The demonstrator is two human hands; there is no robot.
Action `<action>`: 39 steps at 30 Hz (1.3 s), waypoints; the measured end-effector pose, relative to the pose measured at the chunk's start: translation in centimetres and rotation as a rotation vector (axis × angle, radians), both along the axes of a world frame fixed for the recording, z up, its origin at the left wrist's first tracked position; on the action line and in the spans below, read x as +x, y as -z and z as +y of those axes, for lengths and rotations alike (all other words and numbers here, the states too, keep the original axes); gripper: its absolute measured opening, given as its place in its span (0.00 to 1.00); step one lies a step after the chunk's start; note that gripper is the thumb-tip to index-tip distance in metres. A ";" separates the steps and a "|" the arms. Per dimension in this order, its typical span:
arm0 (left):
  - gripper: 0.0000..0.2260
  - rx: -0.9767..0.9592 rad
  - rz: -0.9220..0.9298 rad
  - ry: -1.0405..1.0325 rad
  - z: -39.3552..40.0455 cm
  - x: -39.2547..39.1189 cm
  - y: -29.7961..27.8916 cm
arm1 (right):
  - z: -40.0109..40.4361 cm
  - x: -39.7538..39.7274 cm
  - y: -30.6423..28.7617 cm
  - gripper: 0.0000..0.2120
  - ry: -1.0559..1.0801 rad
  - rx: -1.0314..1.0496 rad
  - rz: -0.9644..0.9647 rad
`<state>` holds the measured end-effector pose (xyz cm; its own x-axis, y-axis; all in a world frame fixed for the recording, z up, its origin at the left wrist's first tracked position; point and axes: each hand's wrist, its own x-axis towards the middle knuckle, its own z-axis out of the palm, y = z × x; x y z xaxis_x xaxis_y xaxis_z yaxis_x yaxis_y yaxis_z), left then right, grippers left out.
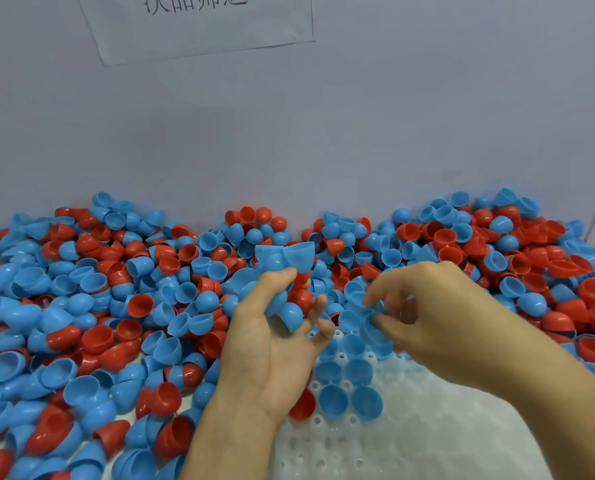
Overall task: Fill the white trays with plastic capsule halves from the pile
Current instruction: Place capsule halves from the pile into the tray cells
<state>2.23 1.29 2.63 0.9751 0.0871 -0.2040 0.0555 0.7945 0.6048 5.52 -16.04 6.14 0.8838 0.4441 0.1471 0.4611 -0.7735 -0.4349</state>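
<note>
1. Grip status: left hand (268,344) was curled around a cluster of blue and red capsule halves (289,282); right hand (427,317) pinched one blue half (370,325) between fingertips, just above the tray.
2. Nearest, the white tray (410,431) lay under both forearms, with several blue halves (344,386) seated open side up in its far left pockets.
3. Beyond, the pile (116,306) of blue and red halves covered the table up to the wall (323,133).
4. A paper sheet (199,26) was fixed to that wall.
</note>
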 end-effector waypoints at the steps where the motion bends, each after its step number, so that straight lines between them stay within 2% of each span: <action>1: 0.15 0.001 0.002 -0.003 0.0 0.0 0.0 | -0.3 0.0 -0.2 0.04 0.015 -0.046 0.025; 3: 0.16 0.000 0.002 -0.006 0.0 0.0 0.0 | -0.8 0.0 -0.6 0.02 0.042 -0.113 0.077; 9: 0.18 -0.008 0.009 -0.008 -0.1 0.0 -0.1 | -0.5 -0.4 0.5 0.07 0.064 -0.347 0.300; 11: 0.18 -0.017 0.008 -0.005 -0.2 -0.1 -0.2 | 0.0 -0.3 1.7 0.03 0.067 -0.399 0.339; 15: 0.18 -0.025 0.006 -0.011 -0.3 -0.1 -0.3 | 0.2 0.1 2.5 0.04 0.097 -0.383 0.360; 20: 0.16 -0.007 -0.007 0.020 -0.3 -0.2 -0.3 | -0.3 0.0 1.8 0.11 0.079 -0.375 0.342; 22: 0.15 0.027 -0.019 0.036 -0.3 -0.3 -0.3 | -0.5 -0.2 1.2 0.13 0.088 -0.329 0.302; 24: 0.14 0.084 -0.023 0.038 -0.4 -0.3 -0.3 | -0.5 -0.3 0.3 0.11 0.089 -0.238 0.173; 28: 0.11 0.224 -0.041 0.033 -0.8 -0.1 0.0 | 0.6 -0.3 -0.7 0.09 0.052 0.310 -0.153; 31: 0.07 0.308 -0.079 0.064 -0.8 0.0 0.4 | 1.2 -0.4 -0.9 0.10 0.015 0.529 -0.209; 32: 0.06 0.334 -0.097 0.083 -0.9 0.0 0.4 | 1.3 -0.4 -0.8 0.11 -0.006 0.542 -0.192; 35: 0.15 0.421 -0.158 0.142 -0.8 -0.1 0.7 | 1.0 -0.5 -0.9 0.12 -0.058 0.451 -0.133; 39: 0.14 0.509 -0.211 0.182 -0.7 -0.3 0.6 | 0.7 -0.5 -0.8 0.13 -0.067 0.359 -0.125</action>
